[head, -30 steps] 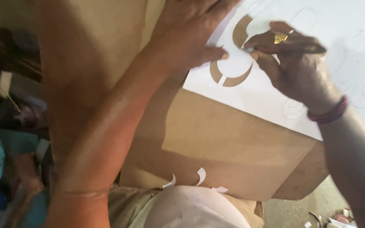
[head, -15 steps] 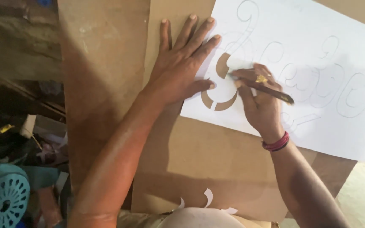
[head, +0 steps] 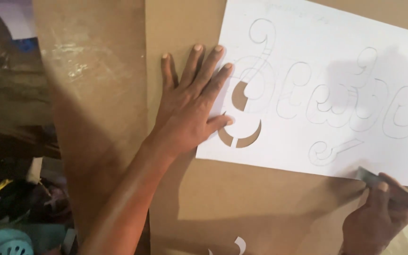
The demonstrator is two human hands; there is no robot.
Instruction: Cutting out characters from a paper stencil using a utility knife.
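A white paper sheet [head: 336,71] with pencilled curly outlines lies on a brown board [head: 242,203]. Part of the leftmost outline is cut out, showing brown through the holes [head: 241,137]. My left hand [head: 190,108] lies flat, fingers spread, pressing the sheet's left edge beside the cut-outs. My right hand [head: 376,219] is at the lower right, off the paper's bottom edge, gripping a slim cutting knife [head: 393,191] whose tip touches the sheet's lower edge.
A second, scuffed brown board [head: 95,94] lies to the left. White paper offcuts [head: 234,246] sit at the bottom edge. Dark clutter and a teal plastic basket [head: 1,238] fill the lower left.
My right hand pulled away from the cut-out shape down to the lower right with the knife. The view shifted, showing more of the sheet. My left hand stays pressed on the paper.
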